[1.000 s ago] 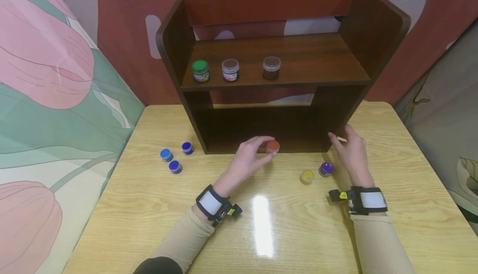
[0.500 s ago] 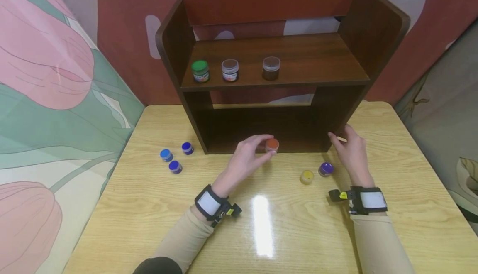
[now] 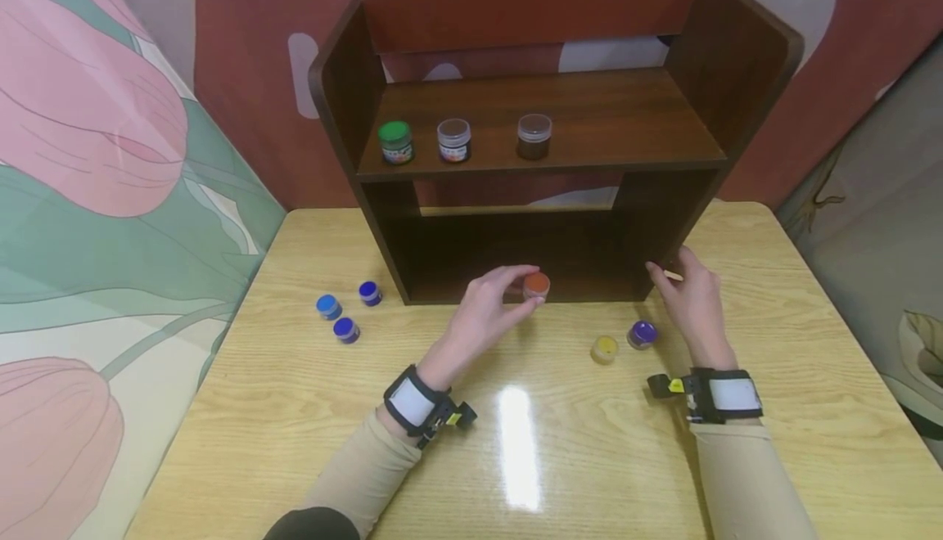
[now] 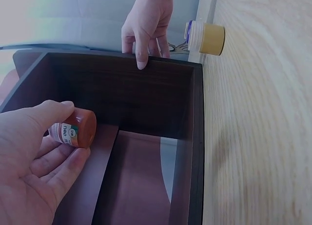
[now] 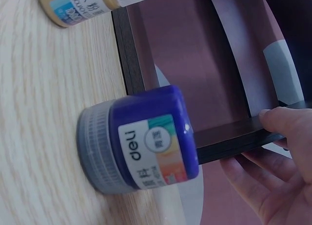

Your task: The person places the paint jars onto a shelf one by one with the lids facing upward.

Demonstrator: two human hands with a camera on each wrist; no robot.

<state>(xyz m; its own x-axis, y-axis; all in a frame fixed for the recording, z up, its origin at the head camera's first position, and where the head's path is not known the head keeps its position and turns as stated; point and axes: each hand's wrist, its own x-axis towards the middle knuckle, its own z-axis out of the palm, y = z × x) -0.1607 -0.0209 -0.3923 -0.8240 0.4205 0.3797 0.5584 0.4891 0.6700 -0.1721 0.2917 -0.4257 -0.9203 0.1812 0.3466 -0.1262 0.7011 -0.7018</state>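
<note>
Between thumb and fingers, my left hand (image 3: 486,311) pinches a small paint jar with an orange top (image 3: 536,285), at the front of the lower compartment of a dark wooden shelf unit (image 3: 538,168). The left wrist view shows the label on this orange jar (image 4: 80,128). My right hand (image 3: 690,299) grips the unit's right side panel (image 5: 229,140), thumb on one face and fingers on the other. On the table near that hand stand a purple paint jar (image 3: 642,334) and a yellow one (image 3: 605,349).
On the upper shelf stand a green-lidded jar (image 3: 396,143) and two clear-lidded dark jars, one (image 3: 454,141) left of the other (image 3: 534,137). Left of the unit, a light-blue jar (image 3: 328,306) and two dark-blue jars (image 3: 346,330) sit on the wooden table (image 3: 589,450).
My left hand has shifted very slightly up and left with the orange jar. The right hand keeps its place on the side panel.
</note>
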